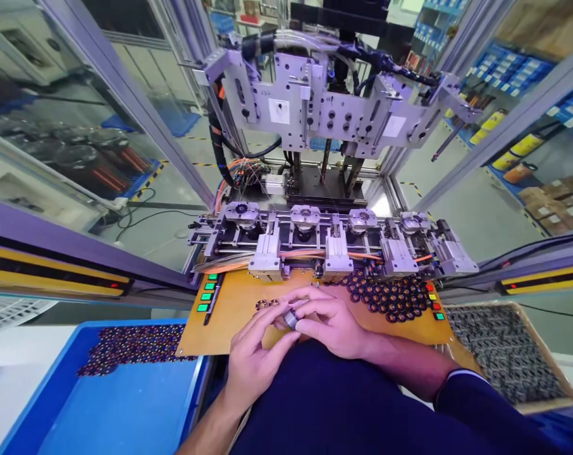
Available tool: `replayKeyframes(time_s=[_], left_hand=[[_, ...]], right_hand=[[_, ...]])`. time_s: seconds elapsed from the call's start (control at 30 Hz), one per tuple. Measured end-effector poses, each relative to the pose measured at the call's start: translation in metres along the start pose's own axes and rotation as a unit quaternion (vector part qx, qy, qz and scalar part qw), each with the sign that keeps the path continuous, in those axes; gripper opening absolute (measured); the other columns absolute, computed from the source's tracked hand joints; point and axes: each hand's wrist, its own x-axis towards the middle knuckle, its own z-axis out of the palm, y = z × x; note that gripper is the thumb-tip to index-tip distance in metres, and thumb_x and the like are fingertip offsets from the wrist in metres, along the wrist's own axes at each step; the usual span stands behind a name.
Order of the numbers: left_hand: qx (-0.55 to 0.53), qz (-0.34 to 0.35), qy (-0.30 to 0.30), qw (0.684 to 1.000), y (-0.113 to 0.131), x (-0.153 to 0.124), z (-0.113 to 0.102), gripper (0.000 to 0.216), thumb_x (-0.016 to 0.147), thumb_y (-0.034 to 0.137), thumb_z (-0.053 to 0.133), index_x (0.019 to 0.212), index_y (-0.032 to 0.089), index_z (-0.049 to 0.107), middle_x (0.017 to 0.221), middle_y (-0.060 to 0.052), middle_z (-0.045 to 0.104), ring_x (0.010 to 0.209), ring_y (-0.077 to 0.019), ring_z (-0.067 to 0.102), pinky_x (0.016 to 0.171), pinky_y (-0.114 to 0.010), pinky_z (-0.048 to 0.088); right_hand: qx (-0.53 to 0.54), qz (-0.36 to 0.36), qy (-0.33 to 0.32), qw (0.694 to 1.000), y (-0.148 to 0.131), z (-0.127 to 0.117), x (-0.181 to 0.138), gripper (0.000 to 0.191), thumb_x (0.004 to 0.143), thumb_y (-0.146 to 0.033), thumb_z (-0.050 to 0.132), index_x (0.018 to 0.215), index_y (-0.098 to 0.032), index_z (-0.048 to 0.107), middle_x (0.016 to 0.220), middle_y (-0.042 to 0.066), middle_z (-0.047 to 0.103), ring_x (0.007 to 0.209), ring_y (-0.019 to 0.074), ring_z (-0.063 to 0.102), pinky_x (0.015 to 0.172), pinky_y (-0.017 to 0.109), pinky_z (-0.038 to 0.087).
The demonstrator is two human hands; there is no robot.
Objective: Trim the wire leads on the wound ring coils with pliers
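A small grey metal ring-shaped part [291,319] is held just above the front of the orange board [234,322]. My right hand [336,323] pinches it between thumb and fingers. From the other side, my left hand [258,357] curls around it, with thumb and fingertips against it. My fingers cover much of the part, so its full shape is hidden. Right behind my left fingers lie a few small dark rings with copper-coloured marks [261,305]. Many dark round parts with copper-coloured centres [386,297] are packed together on the board to the right of my hands.
A metal machine with a row of clamping fixtures [305,218] stands behind the board. Green buttons [208,296] and a pen [212,303] are at left. A blue tray [125,404] holds rows of dark rings. At right, a box [571,392] contains grey parts. Yellow-black light barriers [54,275] flank me.
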Motion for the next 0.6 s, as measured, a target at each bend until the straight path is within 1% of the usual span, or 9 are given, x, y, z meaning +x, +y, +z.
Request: replayKeyframes(time_s=[0.13, 0.2, 0.27, 0.33, 0.37, 0.43, 0.47, 0.53, 0.6], left_hand=[[0.01, 0.024, 0.019, 0.999, -0.003, 0.008, -0.003, 0.042, 0.082, 0.002, 0.069, 0.121, 0.018, 0.062, 0.111, -0.006, 0.065, 0.102, -0.0144, 0.065, 0.088, -0.025, 0.056], [0.001, 0.021, 0.022, 1.0, -0.004, 0.011, -0.006, 0.046, 0.082, 0.001, 0.069, 0.124, 0.018, 0.061, 0.112, -0.007, 0.064, 0.102, -0.014, 0.064, 0.086, -0.024, 0.056], [-0.008, -0.002, 0.033, 0.999, -0.011, 0.007, -0.008, 0.052, 0.081, 0.003, 0.071, 0.129, 0.019, 0.059, 0.112, -0.007, 0.064, 0.098, -0.0137, 0.064, 0.083, -0.025, 0.056], [0.006, -0.031, 0.051, 0.998, -0.025, -0.003, -0.011, 0.056, 0.082, 0.007, 0.072, 0.133, 0.019, 0.056, 0.111, -0.008, 0.065, 0.092, -0.0135, 0.064, 0.082, -0.027, 0.057], [0.03, -0.047, 0.057, 0.997, -0.035, -0.01, -0.011, 0.054, 0.083, 0.009, 0.071, 0.134, 0.019, 0.056, 0.111, -0.008, 0.065, 0.091, -0.0134, 0.064, 0.082, -0.028, 0.056], [0.108, -0.076, 0.073, 0.989, -0.058, -0.027, -0.01, 0.045, 0.087, 0.015, 0.07, 0.129, 0.018, 0.058, 0.108, -0.007, 0.067, 0.086, -0.0128, 0.064, 0.08, -0.028, 0.056], [0.133, -0.092, 0.079, 0.984, -0.07, -0.035, -0.008, 0.039, 0.088, 0.018, 0.069, 0.126, 0.017, 0.059, 0.107, -0.007, 0.068, 0.085, -0.0131, 0.064, 0.079, -0.027, 0.055], [0.17, -0.117, 0.1, 0.973, -0.092, -0.05, -0.002, 0.034, 0.09, 0.021, 0.067, 0.122, 0.014, 0.06, 0.108, -0.01, 0.067, 0.09, -0.0164, 0.065, 0.083, -0.031, 0.054], [0.194, -0.135, 0.113, 0.965, -0.107, -0.062, 0.005, 0.035, 0.091, 0.025, 0.065, 0.123, 0.012, 0.06, 0.111, -0.013, 0.067, 0.1, -0.0215, 0.064, 0.091, -0.037, 0.052]], right_hand=[[0.008, 0.002, -0.015, 1.0, 0.003, 0.003, 0.01, 0.008, 0.09, -0.015, 0.064, 0.096, -0.014, 0.07, 0.117, 0.013, 0.064, 0.112, 0.0157, 0.063, 0.098, 0.032, 0.051], [-0.006, 0.011, -0.028, 1.0, 0.0, 0.001, 0.016, 0.008, 0.091, -0.017, 0.064, 0.095, -0.013, 0.07, 0.116, 0.013, 0.064, 0.11, 0.0153, 0.063, 0.098, 0.032, 0.051], [-0.044, 0.0, -0.043, 0.998, -0.006, -0.01, 0.03, 0.01, 0.091, -0.018, 0.064, 0.095, -0.011, 0.071, 0.116, 0.014, 0.064, 0.111, 0.0154, 0.063, 0.098, 0.032, 0.051], [-0.116, -0.049, -0.052, 0.991, -0.012, -0.03, 0.054, 0.011, 0.092, -0.017, 0.063, 0.094, -0.009, 0.07, 0.114, 0.014, 0.065, 0.11, 0.0146, 0.063, 0.097, 0.031, 0.051], [-0.172, -0.087, -0.053, 0.98, -0.013, -0.043, 0.069, 0.011, 0.093, -0.016, 0.061, 0.092, -0.009, 0.07, 0.111, 0.013, 0.066, 0.106, 0.0135, 0.063, 0.097, 0.03, 0.051], [-0.303, -0.161, -0.059, 0.937, -0.008, -0.073, 0.104, 0.014, 0.093, -0.018, 0.06, 0.092, -0.007, 0.07, 0.107, 0.012, 0.067, 0.1, 0.0142, 0.063, 0.091, 0.031, 0.052], [-0.366, -0.174, -0.058, 0.912, -0.002, -0.088, 0.121, 0.017, 0.093, -0.018, 0.059, 0.091, -0.006, 0.071, 0.104, 0.013, 0.067, 0.099, 0.0157, 0.063, 0.09, 0.031, 0.052], [-0.416, -0.149, -0.059, 0.895, 0.014, -0.114, 0.151, 0.015, 0.089, -0.012, 0.06, 0.088, -0.003, 0.072, 0.104, 0.016, 0.067, 0.095, 0.0194, 0.064, 0.089, 0.035, 0.051], [-0.442, -0.122, -0.085, 0.885, 0.03, -0.13, 0.171, 0.015, 0.088, -0.009, 0.059, 0.089, -0.002, 0.073, 0.109, 0.016, 0.066, 0.098, 0.0203, 0.063, 0.09, 0.035, 0.049]])
